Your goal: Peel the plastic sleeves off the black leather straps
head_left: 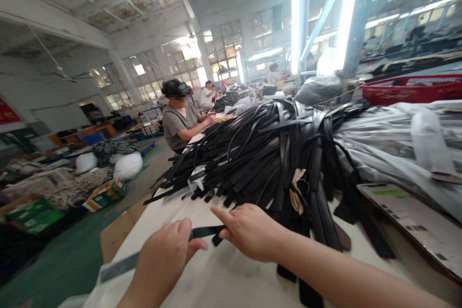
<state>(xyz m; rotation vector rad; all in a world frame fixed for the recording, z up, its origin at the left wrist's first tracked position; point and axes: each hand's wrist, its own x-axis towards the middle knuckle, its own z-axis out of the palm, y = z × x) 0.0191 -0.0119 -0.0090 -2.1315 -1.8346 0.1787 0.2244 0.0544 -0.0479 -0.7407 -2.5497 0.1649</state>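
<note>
My left hand (164,255) is closed on one end of a narrow black strap (206,231), its thumb sticking out to the right. Across from it, my right hand (252,231) grips the same strap between thumb and curled fingers, with the index finger pointing left. A short stretch of strap runs taut between them above the white tabletop (216,279). Just beyond both hands lies a large heap of black straps (249,154), which look like belts. The strap parts inside my fists are hidden.
A phone-like flat panel (415,221) and pale wrapped strips (390,134) lie at the right, below a red crate (411,89). A co-worker (180,120) sits across the table's far left. Sacks (128,166) and cartons (104,194) cover the floor at left.
</note>
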